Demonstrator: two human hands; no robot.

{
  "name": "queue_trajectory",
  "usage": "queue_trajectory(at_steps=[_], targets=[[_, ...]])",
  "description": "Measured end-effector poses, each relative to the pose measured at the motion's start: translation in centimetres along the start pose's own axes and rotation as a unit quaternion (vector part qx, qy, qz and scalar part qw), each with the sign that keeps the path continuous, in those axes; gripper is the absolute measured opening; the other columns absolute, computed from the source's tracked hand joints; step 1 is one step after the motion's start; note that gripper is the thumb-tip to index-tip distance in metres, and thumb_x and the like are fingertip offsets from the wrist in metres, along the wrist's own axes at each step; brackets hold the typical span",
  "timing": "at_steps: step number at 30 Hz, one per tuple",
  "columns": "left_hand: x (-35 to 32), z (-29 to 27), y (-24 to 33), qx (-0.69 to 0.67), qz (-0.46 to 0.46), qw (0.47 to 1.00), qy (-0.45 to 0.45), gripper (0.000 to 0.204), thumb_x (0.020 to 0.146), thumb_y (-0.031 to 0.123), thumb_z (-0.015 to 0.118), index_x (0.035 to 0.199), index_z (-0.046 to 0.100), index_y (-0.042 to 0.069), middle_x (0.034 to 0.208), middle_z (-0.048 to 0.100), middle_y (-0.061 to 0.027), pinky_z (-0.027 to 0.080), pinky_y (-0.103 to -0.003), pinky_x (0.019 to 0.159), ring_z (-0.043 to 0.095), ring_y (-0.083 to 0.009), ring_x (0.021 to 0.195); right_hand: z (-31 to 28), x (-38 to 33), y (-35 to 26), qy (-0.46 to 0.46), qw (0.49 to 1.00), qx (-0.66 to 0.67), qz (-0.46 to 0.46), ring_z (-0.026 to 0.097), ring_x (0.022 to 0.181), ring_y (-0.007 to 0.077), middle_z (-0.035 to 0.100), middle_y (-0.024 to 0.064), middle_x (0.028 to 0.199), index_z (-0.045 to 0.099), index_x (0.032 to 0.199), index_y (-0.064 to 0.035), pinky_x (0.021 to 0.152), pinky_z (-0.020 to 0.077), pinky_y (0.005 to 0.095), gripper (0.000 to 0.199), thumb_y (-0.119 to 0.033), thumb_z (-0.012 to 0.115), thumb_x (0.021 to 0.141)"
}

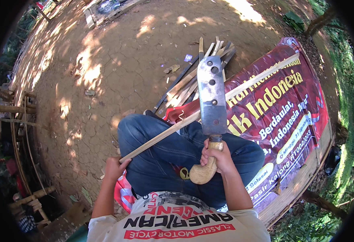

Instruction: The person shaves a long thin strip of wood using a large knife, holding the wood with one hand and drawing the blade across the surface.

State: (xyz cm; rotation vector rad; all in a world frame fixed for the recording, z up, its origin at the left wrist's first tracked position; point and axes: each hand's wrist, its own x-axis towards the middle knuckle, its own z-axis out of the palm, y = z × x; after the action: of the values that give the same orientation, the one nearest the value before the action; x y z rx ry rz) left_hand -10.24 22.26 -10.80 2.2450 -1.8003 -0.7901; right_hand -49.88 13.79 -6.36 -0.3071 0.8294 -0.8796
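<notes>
My right hand (pixel 218 156) is closed round the pale wooden handle of a cleaver (pixel 212 90), a broad machete-like blade with several dark holes or spots. The blade points away from me, standing over the middle of a long, thin wooden strip (pixel 160 136); whether it touches the strip I cannot tell. My left hand (pixel 115 167) grips the strip's near end beside my left knee. From there the strip slants up to the right, across my lap and over a printed banner. My legs are folded in blue jeans (pixel 152 139).
A pile of split wooden strips (pixel 183 86) lies on the cracked dirt ground ahead. The dark red banner (pixel 273 101) spreads to my right, over a bamboo edge (pixel 302 183). Wooden poles (pixel 23 141) stand at far left, and greenery borders the right side.
</notes>
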Motion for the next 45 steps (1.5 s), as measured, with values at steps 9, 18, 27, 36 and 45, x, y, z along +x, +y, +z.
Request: queue_trajectory(at_steps=[9,18,27,36,45], targets=[[0.2,-0.1,-0.4,0.022,0.001,1.0,-0.003,0.049,0.077,0.045,0.071,0.067,0.065,-0.003,0.056,0.055,-0.0242,0.045,-0.044,0.051,0.057,-0.0406,0.053,0.1,-0.7,2.6,-0.122,0.951,-0.239,0.156,0.058,0.053,0.015,0.055,0.0065,0.066,0.055,0.091,0.0019,0.051,0.0496,0.03,0.016,0.003,0.06,0.075],[0.2,-0.9,1.2,0.006,-0.016,1.0,-0.01,0.049,0.077,0.044,0.071,0.068,0.066,-0.004,0.055,0.055,-0.0235,0.046,-0.044,0.052,0.058,-0.0403,0.054,-0.3,0.3,-1.7,0.057,0.996,-0.067,-0.031,0.052,0.047,0.0172,0.05,0.0079,0.06,0.049,0.09,-0.0007,0.047,0.0474,0.0329,0.021,0.003,0.057,0.072],[0.0,-1.0,0.9,0.003,-0.026,0.999,-0.027,0.053,0.077,0.047,0.07,0.065,0.065,-0.004,0.056,0.055,-0.0245,0.046,-0.046,0.052,0.058,-0.0407,0.055,0.3,-0.4,3.0,-0.029,0.987,-0.144,0.067,0.058,0.052,0.0168,0.055,0.0075,0.066,0.052,0.091,0.0007,0.051,0.0487,0.0315,0.019,0.007,0.058,0.074],[0.5,-1.0,1.1,-0.002,-0.038,0.999,-0.037,0.053,0.077,0.048,0.07,0.068,0.066,-0.004,0.057,0.056,-0.0241,0.046,-0.045,0.053,0.058,-0.0408,0.056,-1.0,0.4,1.7,-0.007,0.995,-0.094,0.046,0.058,0.053,0.0155,0.056,0.0069,0.066,0.052,0.089,0.0001,0.051,0.0488,0.0306,0.015,0.006,0.059,0.077],[0.2,-0.9,0.8,0.035,-0.044,0.998,-0.038,0.058,0.077,0.05,0.069,0.065,0.063,-0.006,0.055,0.053,-0.0261,0.045,-0.045,0.051,0.057,-0.0421,0.054,-1.0,-0.4,0.0,-0.016,0.993,-0.107,0.049,0.057,0.053,0.0155,0.055,0.0071,0.067,0.053,0.088,0.0,0.051,0.049,0.0315,0.015,0.006,0.06,0.076]])
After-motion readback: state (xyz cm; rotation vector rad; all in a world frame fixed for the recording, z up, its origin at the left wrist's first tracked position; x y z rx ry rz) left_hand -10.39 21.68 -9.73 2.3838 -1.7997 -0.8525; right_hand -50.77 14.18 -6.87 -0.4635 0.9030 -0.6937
